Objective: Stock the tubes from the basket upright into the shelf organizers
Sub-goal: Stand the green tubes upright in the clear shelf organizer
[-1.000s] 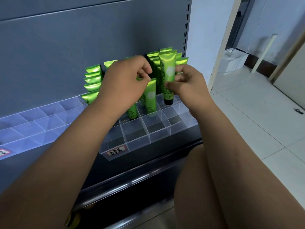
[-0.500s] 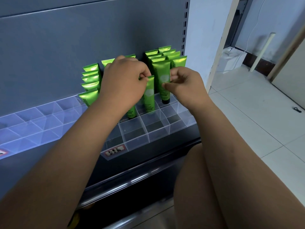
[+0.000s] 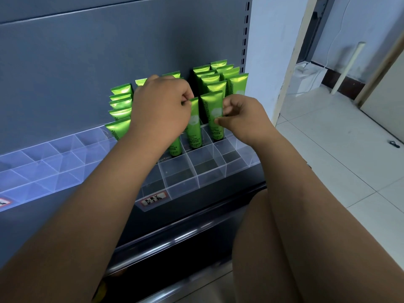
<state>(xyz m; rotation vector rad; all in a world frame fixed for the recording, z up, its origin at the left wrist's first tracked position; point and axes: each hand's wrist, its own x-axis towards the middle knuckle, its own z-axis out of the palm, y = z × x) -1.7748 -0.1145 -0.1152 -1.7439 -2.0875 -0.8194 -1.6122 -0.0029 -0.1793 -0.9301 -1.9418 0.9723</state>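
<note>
The front right tube (image 3: pixel 211 110) stands cap-down in a compartment of the clear organizer (image 3: pixel 181 186), directly in front of the stocked tubes (image 3: pixel 218 77) in the right-hand columns. The right hand (image 3: pixel 242 119) holds it in a closed pinch grip, with thumb and fingertips on its right edge near mid-height. The neighbouring tube (image 3: pixel 194 127) stands one column to the left. The left hand (image 3: pixel 159 112) pinches its crimped top corner, other fingers curled. The basket is not in view.

Hazards from this position:
- Releasing either tube before its cap seats on the compartment floor could let it lean or tip forward over the low divider.
- A sideways pull on withdrawal could drag the tube against its neighbour and topple the row behind, as the tubes are tall and narrow-based.

Materials: the tubes are glossy metallic-green laminate, flat and wedge-shaped at the crimp, round at the dark cap. The organizer is rigid transparent plastic with thin square dividers and sits against a matte grey shelf back panel (image 3: pixel 87 62)
</note>
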